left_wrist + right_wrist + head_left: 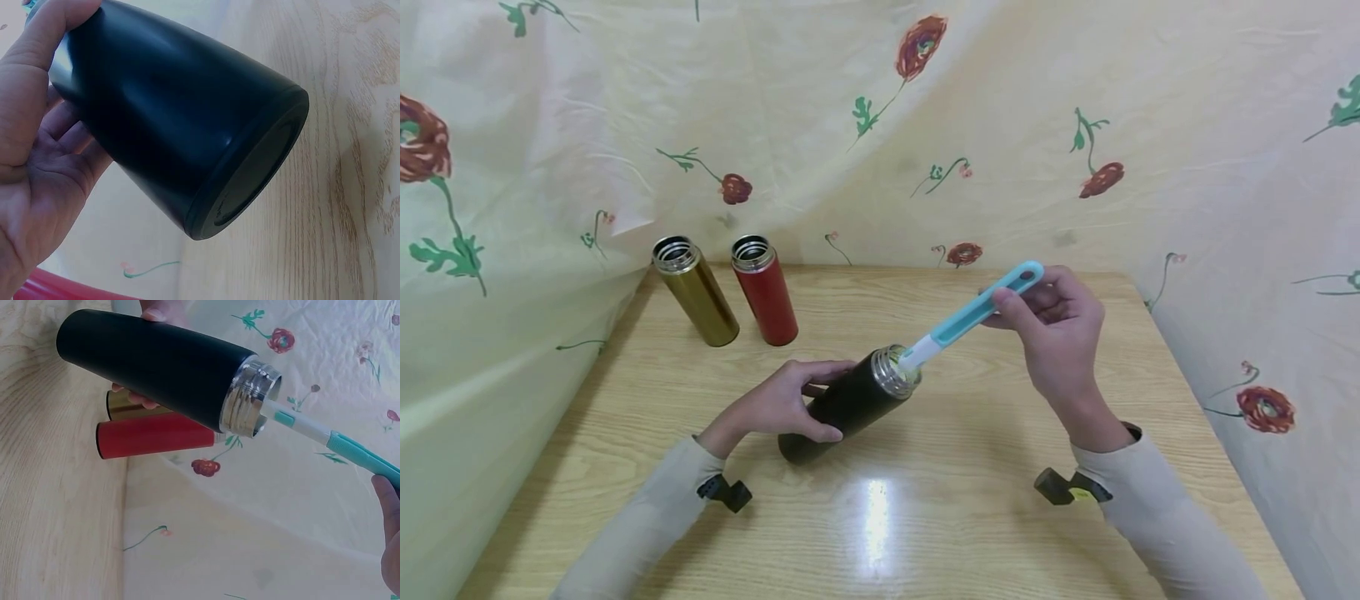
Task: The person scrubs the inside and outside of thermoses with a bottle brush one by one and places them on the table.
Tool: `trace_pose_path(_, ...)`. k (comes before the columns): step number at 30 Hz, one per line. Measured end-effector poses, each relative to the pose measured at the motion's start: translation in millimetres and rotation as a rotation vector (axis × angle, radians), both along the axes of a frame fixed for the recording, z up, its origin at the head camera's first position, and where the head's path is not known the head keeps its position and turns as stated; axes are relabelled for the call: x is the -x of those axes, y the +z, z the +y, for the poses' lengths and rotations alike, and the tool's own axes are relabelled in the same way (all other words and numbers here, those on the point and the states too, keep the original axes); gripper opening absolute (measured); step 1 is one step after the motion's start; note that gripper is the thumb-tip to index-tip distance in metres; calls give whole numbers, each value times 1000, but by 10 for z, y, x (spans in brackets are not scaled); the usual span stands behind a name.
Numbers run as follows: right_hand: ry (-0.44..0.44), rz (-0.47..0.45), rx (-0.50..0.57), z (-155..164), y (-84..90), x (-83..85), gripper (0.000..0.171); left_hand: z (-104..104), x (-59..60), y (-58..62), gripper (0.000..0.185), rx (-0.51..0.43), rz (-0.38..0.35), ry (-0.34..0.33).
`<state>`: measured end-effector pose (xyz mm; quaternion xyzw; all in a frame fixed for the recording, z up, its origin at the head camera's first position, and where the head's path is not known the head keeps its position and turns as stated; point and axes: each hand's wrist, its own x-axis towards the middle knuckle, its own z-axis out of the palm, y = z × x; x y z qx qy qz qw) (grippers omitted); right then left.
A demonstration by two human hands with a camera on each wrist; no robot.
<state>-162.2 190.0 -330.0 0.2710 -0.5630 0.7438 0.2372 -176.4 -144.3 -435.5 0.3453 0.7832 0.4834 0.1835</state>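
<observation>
A black thermos flask (852,403) is tilted over the table, its steel mouth towards the upper right. My left hand (786,402) grips it round the body; in the left wrist view the base of the flask (156,106) faces the camera. Between thumb and fingers, my right hand (1060,333) holds the turquoise handle of a bottle brush (973,315). The brush's white shaft goes into the flask's mouth, and its head is hidden inside. In the right wrist view the brush (312,430) enters past the threaded steel neck.
A gold flask (698,298) and a red flask (767,296) stand without lids at the back left of the wooden table (970,533). A cream cloth with printed flowers (820,100) hangs behind the table and along its sides.
</observation>
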Motion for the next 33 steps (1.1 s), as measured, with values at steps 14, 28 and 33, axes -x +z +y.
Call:
trace_pose_path(14,-21,-4,5,21,52,-16,14,-90,-41,15,89,32,-9,10)
trace_pose_path(28,-62,-25,50,116,114,-20,14,-105,-42,-17,88,28,4,0)
trace_pose_path(33,-45,-4,88,146,139,-19,14,-106,-46,-10,88,27,4,-1)
